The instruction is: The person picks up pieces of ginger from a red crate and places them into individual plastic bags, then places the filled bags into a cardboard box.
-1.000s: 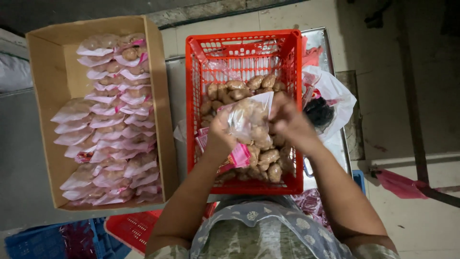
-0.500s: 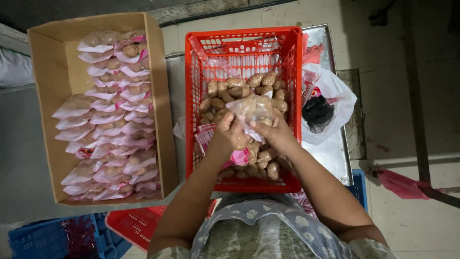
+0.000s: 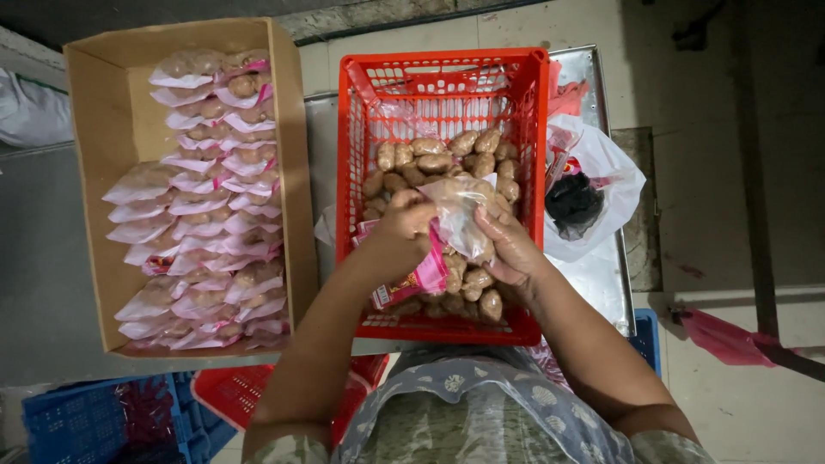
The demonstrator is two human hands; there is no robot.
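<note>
My left hand [image 3: 404, 225] and right hand [image 3: 509, 249] both gripped one clear bag [image 3: 460, 215] over the red crate [image 3: 365, 129].

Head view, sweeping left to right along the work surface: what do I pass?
Cardboard box of filled clear bags → red crate of brown pieces, with the left hand and right hand holding a clear bag above it → white plastic bag.

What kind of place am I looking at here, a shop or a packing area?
Most likely a small food-packing station: a red crate of loose brown pieces, a cardboard box lined with filled clear bags, and both hands, left hand and right hand, holding a clear bag.
</note>
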